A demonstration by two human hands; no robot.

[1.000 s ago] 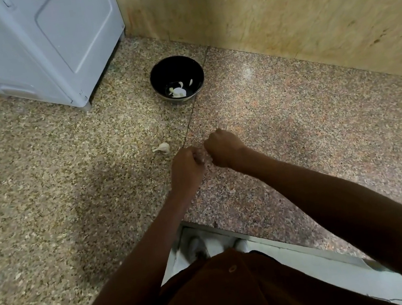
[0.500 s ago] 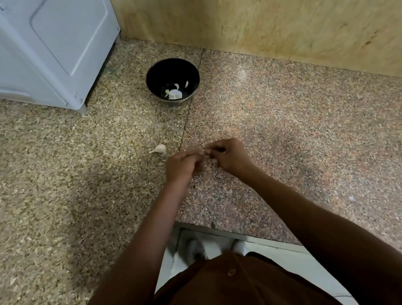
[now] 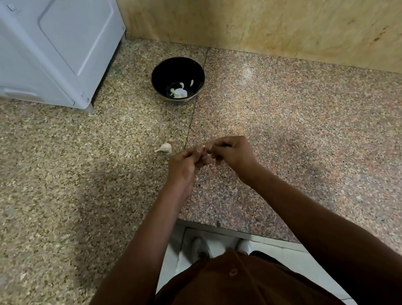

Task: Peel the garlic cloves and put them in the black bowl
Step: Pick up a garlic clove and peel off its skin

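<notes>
Over the speckled stone worktop (image 3: 294,116), the left hand (image 3: 183,167) and right hand (image 3: 231,152) meet fingertip to fingertip, fingers curled and pinching something small between them; it is too hidden to tell whether it is a garlic clove. One unpeeled garlic clove (image 3: 165,148) lies on the worktop just left of the left hand. The black bowl (image 3: 178,79) sits farther back near the wall, beside a white appliance (image 3: 41,46), with pale garlic pieces (image 3: 180,92) in its bottom.
</notes>
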